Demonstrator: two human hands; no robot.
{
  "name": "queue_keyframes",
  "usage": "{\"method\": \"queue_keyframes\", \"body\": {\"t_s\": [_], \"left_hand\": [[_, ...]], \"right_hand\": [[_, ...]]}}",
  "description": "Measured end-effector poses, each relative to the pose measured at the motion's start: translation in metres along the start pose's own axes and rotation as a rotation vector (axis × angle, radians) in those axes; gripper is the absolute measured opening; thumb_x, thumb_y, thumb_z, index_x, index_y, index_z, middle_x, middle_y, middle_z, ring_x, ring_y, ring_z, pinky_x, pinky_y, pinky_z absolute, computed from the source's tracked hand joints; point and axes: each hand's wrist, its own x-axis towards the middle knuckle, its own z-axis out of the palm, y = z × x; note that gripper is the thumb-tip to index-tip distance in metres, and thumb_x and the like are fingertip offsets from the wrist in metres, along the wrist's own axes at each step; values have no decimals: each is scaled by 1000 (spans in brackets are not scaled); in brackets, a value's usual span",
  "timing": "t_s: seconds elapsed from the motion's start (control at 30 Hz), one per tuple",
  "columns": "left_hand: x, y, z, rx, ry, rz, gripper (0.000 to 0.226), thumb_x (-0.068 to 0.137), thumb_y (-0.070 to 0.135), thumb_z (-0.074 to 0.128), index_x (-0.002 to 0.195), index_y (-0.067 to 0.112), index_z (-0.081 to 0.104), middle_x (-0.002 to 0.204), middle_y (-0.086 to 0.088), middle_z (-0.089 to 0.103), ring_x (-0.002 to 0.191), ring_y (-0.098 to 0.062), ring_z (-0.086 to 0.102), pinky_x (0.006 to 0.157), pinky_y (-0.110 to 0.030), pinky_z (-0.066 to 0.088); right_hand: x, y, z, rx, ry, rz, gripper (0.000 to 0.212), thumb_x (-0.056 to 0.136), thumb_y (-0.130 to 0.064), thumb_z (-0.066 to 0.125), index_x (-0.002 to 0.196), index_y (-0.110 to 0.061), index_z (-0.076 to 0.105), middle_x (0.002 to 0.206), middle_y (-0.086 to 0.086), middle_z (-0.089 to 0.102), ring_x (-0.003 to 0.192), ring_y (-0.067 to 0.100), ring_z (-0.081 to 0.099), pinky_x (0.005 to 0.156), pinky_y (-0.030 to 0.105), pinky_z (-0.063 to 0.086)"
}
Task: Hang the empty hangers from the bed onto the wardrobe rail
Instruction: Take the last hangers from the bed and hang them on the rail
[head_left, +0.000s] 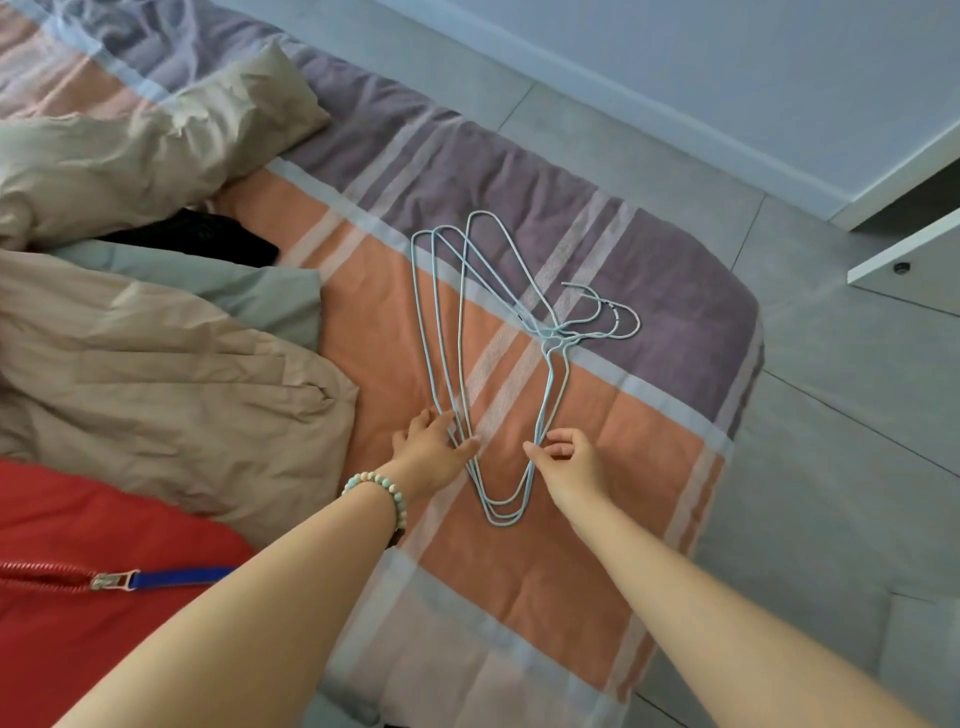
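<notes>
Three thin pale-blue wire hangers (462, 332) overlapped on the bed (597, 467), left hand (431, 452) spread flat on them, right hand (566, 460) pinching one.

- Pale blue wire hangers (459, 332), three or so, lie flat and overlapped mid-frame on the striped bed (561, 519).
- Hooks bunch at centre right; rounded ends fan upward and downward.

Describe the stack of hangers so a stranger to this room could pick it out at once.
Start at the bed with its orange, purple and white striped cover. On its bare part, beside the rumpled beige duvet, lie the hangers, both hands at their near ends. They are the only thin pale-blue wire loops there, hooks pointing toward the floor side.
</notes>
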Motion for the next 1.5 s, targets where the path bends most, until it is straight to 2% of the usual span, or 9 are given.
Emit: {"method": "queue_keyframes", "body": {"t_s": [0.07, 0.23, 0.5, 0.63, 0.73, 0.8, 0.93, 1.17, 1.5], "left_hand": [[-1, 2, -1, -94, 53, -12, 56, 90, 50, 51, 139, 27, 39, 155, -5, 15, 141, -33, 12, 114, -36, 15], [-8, 3, 3, -217, 146, 1, 31, 87, 34, 63, 115, 22, 58, 150, -3, 25, 136, -33, 22, 110, -33, 21], [-47, 23, 16, -410, 324, 95, 14, 86, 21, 63, 95, 31, 59, 151, -3, 27, 141, -23, 12, 111, -31, 18], [-79, 66, 2, -536, 346, 226, 18, 87, 20, 64, 94, 34, 55, 123, 0, 55, 120, -22, 46, 100, -28, 39], [-119, 125, -18, -856, 206, 363, 29, 92, 4, 55, 110, 26, 52, 96, -4, 65, 73, -7, 61, 62, -10, 48], [-147, 170, -31, -926, 98, 465, 38, 94, 4, 50, 123, 28, 45, 89, -2, 68, 59, -5, 62, 59, -14, 51], [-211, 266, -50, -907, -54, 657, 40, 95, 5, 49, 130, 25, 44, 90, -2, 71, 58, -15, 65, 57, -25, 55], [-361, 427, -53, -737, -244, 1005, 44, 95, 10, 49, 133, 29, 39, 97, 0, 69, 66, -13, 69, 59, -21, 54], [-638, 577, 1, -502, -564, 1581, 56, 95, 12, 50, 140, 38, 28, 103, 1, 70, 72, -17, 71, 64, -22, 57]], "right_hand": [[3, 2, 3, 18, 7, -9, 22, 83, -19, 70, 98, -13, 55, 80, -3, 58, 62, 6, 51, 58, 18, 40], [1, 8, 2, 87, -38, 14, 11, 84, -5, 65, 81, -13, 58, 75, 3, 61, 69, 20, 61, 80, 42, 55], [-24, -1, -33, 273, -135, -83, 27, 91, -2, 54, 109, -21, 57, 84, 2, 70, 67, 12, 67, 73, 29, 51], [-41, -31, -81, 351, -100, -164, 30, 93, -3, 52, 118, -21, 55, 85, 1, 70, 65, 9, 66, 66, 21, 53], [-64, -62, -132, 434, -38, -229, 29, 93, 0, 52, 115, -17, 57, 80, 0, 69, 59, 7, 66, 65, 23, 54], [-82, -84, -174, 495, 24, -279, 29, 92, 1, 52, 117, -12, 56, 79, 2, 69, 59, 10, 66, 66, 25, 56], [-134, -132, -282, 630, 155, -350, 27, 97, -3, 45, 121, -14, 50, 81, 6, 66, 50, 9, 62, 53, 21, 54], [-269, -180, -490, 686, 459, -573, 26, 97, -11, 48, 120, -19, 56, 83, 7, 67, 62, 16, 62, 62, 25, 57], [-535, -134, -682, 703, 980, -817, 23, 96, -16, 48, 117, -20, 57, 82, 8, 68, 67, 16, 65, 62, 23, 57]]}}
